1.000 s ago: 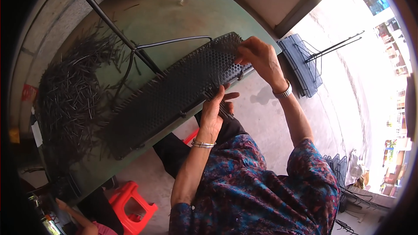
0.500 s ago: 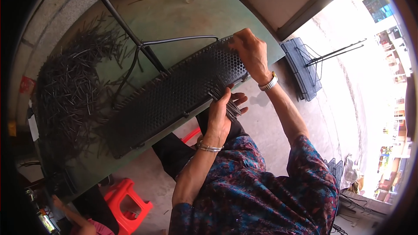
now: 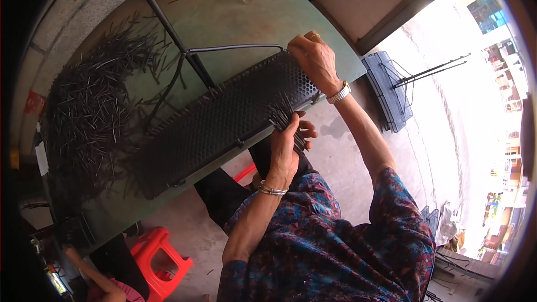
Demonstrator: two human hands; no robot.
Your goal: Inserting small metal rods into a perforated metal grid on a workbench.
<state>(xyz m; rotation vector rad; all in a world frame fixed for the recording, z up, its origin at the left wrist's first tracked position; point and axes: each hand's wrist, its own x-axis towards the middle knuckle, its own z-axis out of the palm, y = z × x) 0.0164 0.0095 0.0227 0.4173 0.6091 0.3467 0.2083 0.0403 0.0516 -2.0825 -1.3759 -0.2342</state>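
A long black perforated metal panel [image 3: 215,120] lies slantwise along the table's near edge, with short dark pieces standing in a row on its far edge. My left hand [image 3: 286,148] is closed around a bundle of thin black strips [image 3: 282,113], just over the panel's near edge. My right hand [image 3: 316,62] pinches at the panel's far right corner; its fingertips are bent over the edge, and what they hold is hidden. From the panel's back, a black rod frame [image 3: 184,53] with side braces reaches across the table.
A large heap of thin black strips [image 3: 92,106] covers the left of the green table [image 3: 235,19]. Another panel with rods [image 3: 386,89] stands on the floor at right. A red plastic stool [image 3: 159,263] is at lower left, beside another person's arm [image 3: 92,274].
My right hand has shifted slightly left along the panel's far edge, its fingers curling tighter. My left hand keeps the bundle in nearly the same place. The view has moved a little.
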